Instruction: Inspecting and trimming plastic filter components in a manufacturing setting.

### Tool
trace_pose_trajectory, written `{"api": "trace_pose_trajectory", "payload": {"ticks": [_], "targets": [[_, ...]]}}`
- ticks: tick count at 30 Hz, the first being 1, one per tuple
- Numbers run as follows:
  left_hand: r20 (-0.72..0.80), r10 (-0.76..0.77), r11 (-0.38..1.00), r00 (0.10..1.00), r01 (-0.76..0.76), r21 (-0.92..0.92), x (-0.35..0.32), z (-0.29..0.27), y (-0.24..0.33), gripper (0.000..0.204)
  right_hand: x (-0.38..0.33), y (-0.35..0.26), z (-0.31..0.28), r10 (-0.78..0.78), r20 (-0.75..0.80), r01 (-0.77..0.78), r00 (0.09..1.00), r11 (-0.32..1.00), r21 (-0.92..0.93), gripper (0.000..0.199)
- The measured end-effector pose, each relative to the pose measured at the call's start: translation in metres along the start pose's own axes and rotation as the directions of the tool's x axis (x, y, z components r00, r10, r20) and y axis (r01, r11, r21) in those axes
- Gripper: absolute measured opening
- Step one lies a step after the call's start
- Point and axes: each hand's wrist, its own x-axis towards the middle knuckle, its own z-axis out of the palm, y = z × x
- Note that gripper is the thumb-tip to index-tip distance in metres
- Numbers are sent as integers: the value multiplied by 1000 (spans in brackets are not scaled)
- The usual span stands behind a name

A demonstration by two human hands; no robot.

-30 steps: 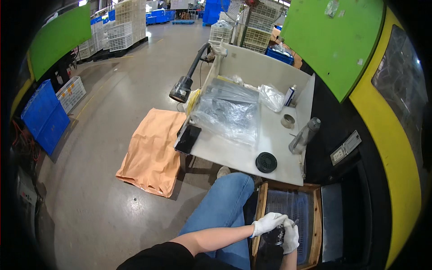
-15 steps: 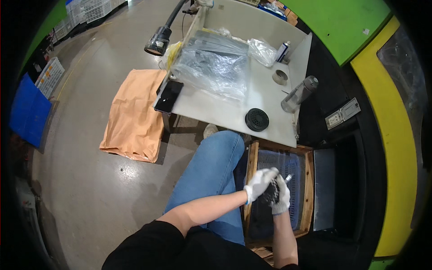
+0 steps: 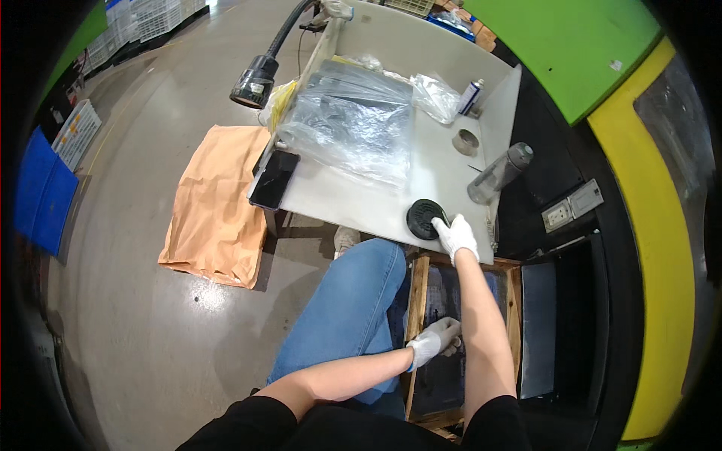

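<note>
A black round grille-like part (image 3: 423,218) lies at the front right of the white work table (image 3: 331,197). My right hand (image 3: 457,237), in a white glove, is at its right edge, with the thumb on it and the fingers closed about the rim. I cannot tell whether a second part is stacked there. Over the wooden-framed box (image 3: 416,316) beside my leg, my left hand (image 3: 437,342), also gloved, hangs with its fingers curled. What they hold, if anything, is hidden.
Clear plastic sheeting (image 3: 353,124), a tape roll (image 3: 465,141), a spray can (image 3: 471,98), a grey bottle (image 3: 499,174) and a phone (image 3: 275,180) are on the table. A lamp (image 3: 254,81) overhangs its left side. A brown paper bag (image 3: 214,203) stands on the floor.
My hands, together over the box around a dark round part, have separated. My right hand has reached forward to the table; my left has stayed low over the box. The view has shifted slightly.
</note>
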Motion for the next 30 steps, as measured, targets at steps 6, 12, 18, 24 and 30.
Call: {"api": "trace_pose_trajectory", "payload": {"ticks": [6,12,18,24,30], "targets": [[99,-55,996,994,48,75,-4,7,0,22,9,-42,-50,-235,146,269,961,916,-298,83],[199,-105,994,974,101,34,-4,8,-11,20,9,-73,-33,-300,464,472,834,822,-318,93],[208,-164,986,964,161,31,-6,11,-13,18,16,-65,-27,-311,486,470,816,848,-246,93],[179,-135,986,974,115,121,0,6,-11,14,-1,-8,-25,-405,107,408,908,913,-13,92],[90,-27,989,996,14,145,1,3,-20,20,-109,107,24,90,-198,87,976,672,735,42]]}}
